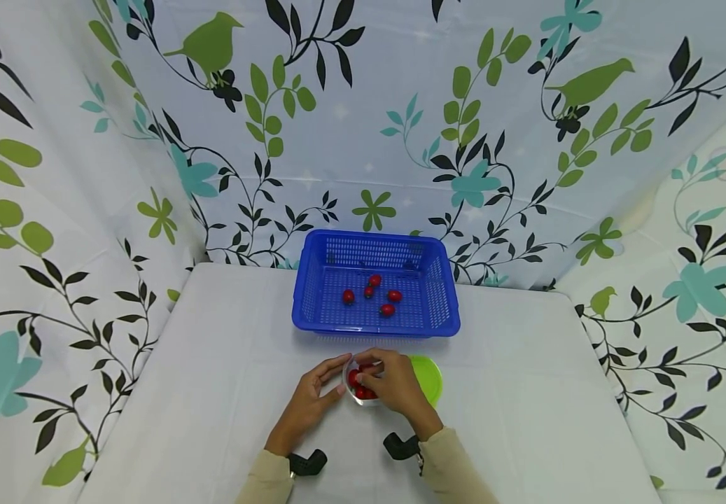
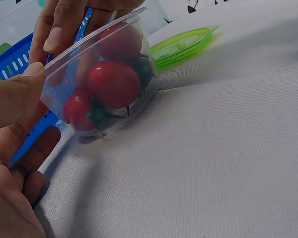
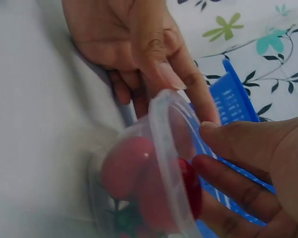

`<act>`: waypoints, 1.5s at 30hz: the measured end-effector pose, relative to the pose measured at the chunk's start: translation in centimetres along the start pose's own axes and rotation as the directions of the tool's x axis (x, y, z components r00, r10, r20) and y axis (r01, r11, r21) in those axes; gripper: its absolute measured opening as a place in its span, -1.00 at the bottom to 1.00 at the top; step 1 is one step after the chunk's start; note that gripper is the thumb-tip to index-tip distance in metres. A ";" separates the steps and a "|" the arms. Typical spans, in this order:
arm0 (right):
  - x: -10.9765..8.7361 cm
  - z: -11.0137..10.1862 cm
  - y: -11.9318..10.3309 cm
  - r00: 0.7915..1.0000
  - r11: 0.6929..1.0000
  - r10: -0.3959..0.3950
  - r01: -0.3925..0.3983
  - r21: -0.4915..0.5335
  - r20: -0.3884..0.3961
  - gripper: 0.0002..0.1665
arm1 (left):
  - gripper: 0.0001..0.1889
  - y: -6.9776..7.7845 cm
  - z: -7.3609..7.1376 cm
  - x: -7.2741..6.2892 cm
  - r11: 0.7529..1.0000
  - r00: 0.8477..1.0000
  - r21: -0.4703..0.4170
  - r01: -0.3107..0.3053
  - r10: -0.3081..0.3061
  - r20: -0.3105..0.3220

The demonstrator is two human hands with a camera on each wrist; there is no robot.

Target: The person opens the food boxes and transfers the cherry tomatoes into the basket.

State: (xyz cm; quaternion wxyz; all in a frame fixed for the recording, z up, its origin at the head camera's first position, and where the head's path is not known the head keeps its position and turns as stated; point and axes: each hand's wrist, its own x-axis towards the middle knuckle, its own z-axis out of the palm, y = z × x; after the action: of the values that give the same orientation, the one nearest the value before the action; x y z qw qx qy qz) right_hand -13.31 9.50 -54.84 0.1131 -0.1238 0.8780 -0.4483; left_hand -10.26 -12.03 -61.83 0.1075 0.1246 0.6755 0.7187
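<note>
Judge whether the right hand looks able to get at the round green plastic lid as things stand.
Probably yes: the green lid lies close to the right hand, its right edge uncovered. The hand's fingers are at the mouth of the clear round plastic tub, so would likely leave it first.

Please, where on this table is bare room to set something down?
The white table is bare between the green lid and the right curtain, and between the left hand and the left curtain. Crowded: the middle, with the right hand, clear container and that lid, near the blue basket.
</note>
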 end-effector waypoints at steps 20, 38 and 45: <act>0.1 1.3 -0.6 1.000 0.989 0.002 -0.002 -0.146 0.001 -0.73 | -0.44 -0.4 -0.2 0.1 1.000 1.000 0.006 -0.014 0.014 0.006; 0.4 2.1 -0.5 0.998 0.986 -0.007 -0.004 -0.168 -0.064 -0.77 | -0.43 0.1 -0.2 0.1 1.000 1.000 -0.015 -0.022 0.022 -0.002; 0.5 2.1 -0.8 0.999 0.977 -0.014 0.004 -0.212 -0.045 -0.82 | -0.43 0.0 -0.2 0.1 1.000 1.000 -0.009 -0.013 0.013 -0.002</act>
State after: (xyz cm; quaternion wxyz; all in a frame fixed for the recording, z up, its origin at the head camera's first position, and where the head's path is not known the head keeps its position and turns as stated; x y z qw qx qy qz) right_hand -13.03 7.32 -55.45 0.0770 -0.1286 0.9225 -0.3556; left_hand -10.43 -12.16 -61.86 0.1026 0.1277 0.6716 0.7226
